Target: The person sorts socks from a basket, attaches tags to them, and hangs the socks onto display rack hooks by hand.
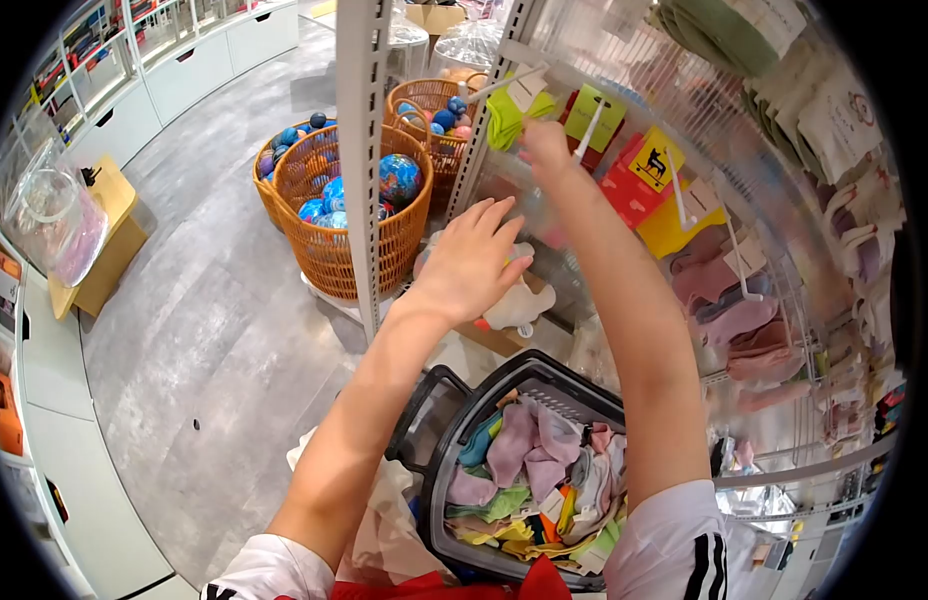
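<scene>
My left hand [472, 262] is open in mid-air with its fingers spread, and nothing is in it. Farther up, my right hand [546, 150] reaches to the rack with curled, slightly blurred fingers at the lower edge of a pair of lime green socks [512, 112]. A white-tagged card tops these socks, beside a white display hook [506, 80]. To their right hang a green-carded item [592, 116], red socks [629, 192] with a yellow cat label, and pink-mauve socks [706, 272]. Below my arms, a dark shopping basket [439, 505] holds many mixed-colour socks [529, 440].
A white slotted post [364, 150] rises left of my hands. Behind it stand wicker baskets [329, 250] with colourful balls [400, 178]. White plush toys [524, 300] sit low beneath my left hand. White drawers [54, 350] line the left side of the grey floor [204, 300].
</scene>
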The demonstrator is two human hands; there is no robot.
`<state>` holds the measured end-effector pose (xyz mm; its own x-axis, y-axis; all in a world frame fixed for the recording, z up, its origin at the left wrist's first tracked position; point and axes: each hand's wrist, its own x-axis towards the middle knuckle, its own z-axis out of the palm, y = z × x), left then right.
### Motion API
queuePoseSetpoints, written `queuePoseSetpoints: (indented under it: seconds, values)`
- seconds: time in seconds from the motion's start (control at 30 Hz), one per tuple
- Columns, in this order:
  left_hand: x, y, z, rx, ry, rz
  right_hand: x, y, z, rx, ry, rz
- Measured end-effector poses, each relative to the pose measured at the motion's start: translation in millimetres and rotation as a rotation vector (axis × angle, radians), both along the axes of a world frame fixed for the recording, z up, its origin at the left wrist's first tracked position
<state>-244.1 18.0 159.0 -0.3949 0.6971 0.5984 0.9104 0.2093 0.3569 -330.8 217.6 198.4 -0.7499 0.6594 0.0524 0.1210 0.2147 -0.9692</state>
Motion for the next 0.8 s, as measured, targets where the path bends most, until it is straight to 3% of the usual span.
queuePoseSetpoints:
  seconds: [0.1, 0.23, 0.27, 0.33, 0.5, 0.6, 0.8]
  values:
    - [1.6, 7.2, -3.3, -0.032, -0.015, -0.021, 22.7, 5.0, -40.3, 0.163, 0.015, 0.052]
    - [12.6, 15.9, -13.1, -0.08, 0.043, -0.067, 138.4, -26.0, -66.9, 0.133, -0.142, 0.241]
    - [16.3, 17.2, -16.5, -0.098, 0.076, -0.099, 170.1, -25.6, -70.7, 0.014, -0.13, 0.242]
    - [28.4, 20.0, -27.0, -0.098, 0.118, -0.172, 243.3, -31.6, -56.6, -0.241, -0.115, 0.218]
    - [84.9, 14.0, -38.5, -0.289, 0.083, -0.236, 407.2, 1.7, -63.0, -0.336, -0.069, -0.003]
    - [122.2, 33.1, -44.6, -0.347, 0.071, -0.411, 489.2, 2.5, -86.2, -0.381, -0.092, -0.141]
    - [195.9, 34.0, -110.7, -0.633, 0.111, -0.723, 562.6, -13.4, -138.1, -0.462, -0.244, -0.138]
